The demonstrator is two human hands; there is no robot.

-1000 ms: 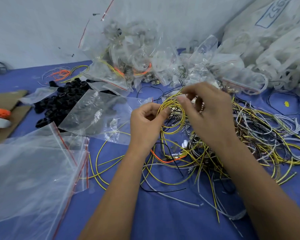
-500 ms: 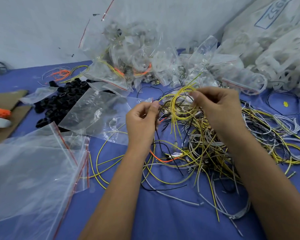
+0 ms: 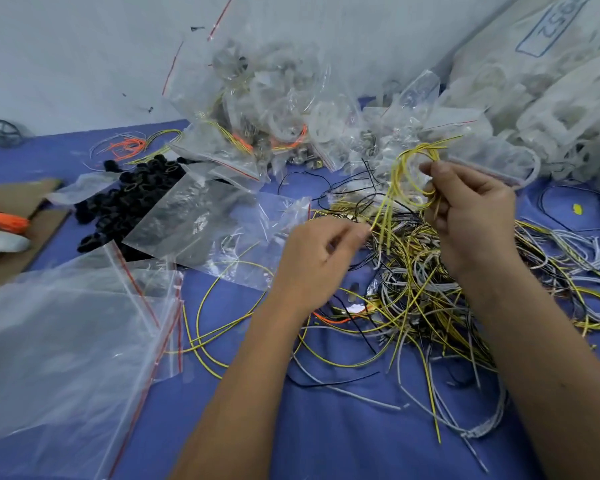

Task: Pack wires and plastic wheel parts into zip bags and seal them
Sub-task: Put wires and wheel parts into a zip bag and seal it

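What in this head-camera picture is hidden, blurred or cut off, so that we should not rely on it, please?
- Left hand: motion-blurred; whether its fingertips pinch a wire cannot be told.
- Printed label on the white sack: cut by the top edge, not fully readable.
- Packed zip bags: glare and layered plastic hide their contents and seals.
- Dark wheel-like part: at the left edge, too small and blurred.

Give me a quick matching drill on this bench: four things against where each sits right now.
Things:
1. yellow wire loop
2. black ring parts
3. empty zip bags
4. orange wire bundle

Places:
A. near left, on the cloth
B. pinched in the right hand
C. far left, by the wall
D. heaped behind a clear bag, left of centre

Pairs: 1-B, 2-D, 3-A, 4-C
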